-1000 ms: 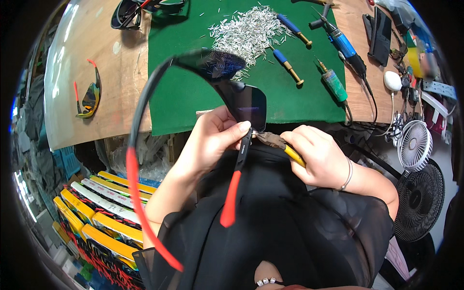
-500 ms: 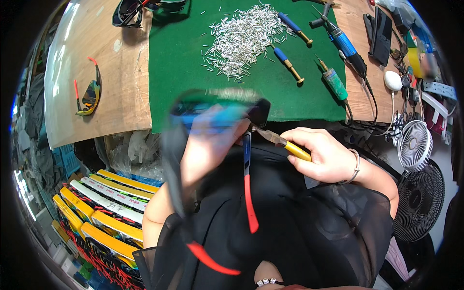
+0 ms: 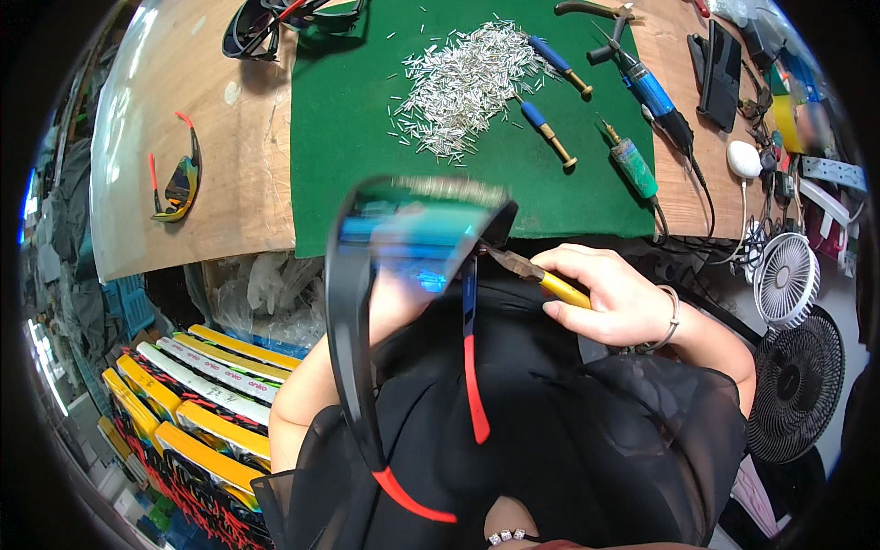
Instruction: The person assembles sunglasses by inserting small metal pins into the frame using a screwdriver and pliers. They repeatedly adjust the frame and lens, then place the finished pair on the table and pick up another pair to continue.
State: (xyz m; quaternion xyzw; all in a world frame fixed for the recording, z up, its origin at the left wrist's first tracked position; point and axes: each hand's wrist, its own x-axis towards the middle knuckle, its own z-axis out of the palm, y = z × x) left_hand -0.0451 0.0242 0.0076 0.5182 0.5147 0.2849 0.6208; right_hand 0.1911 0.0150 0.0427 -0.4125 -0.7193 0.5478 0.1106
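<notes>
From where I stand, the glasses (image 3: 356,357) are up in the air over the person's lap, in front of the table (image 3: 257,206), lens toward the table and both red-tipped arms pointing down toward the body. The left hand (image 3: 400,298) is behind the lens, seen blurred through its blue-green sheen; it has hold of the glasses near the front, though I can't tell how its fingers close. The right hand (image 3: 598,298), beside the glasses on the person's right, is curled around the yellow handles of the pliers (image 3: 539,276), thumb below them. The plier tips reach the hinge end of the right-hand arm, but whether they grip anything there I can't tell. Beyond the hands, well apart from the glasses, a heap of silvery pins (image 3: 467,87) lies on the green mat (image 3: 348,156), with two blue-handled screwdrivers (image 3: 548,134) just beside it. A second pair (image 3: 180,191) sits on the bare wood at left.
</notes>
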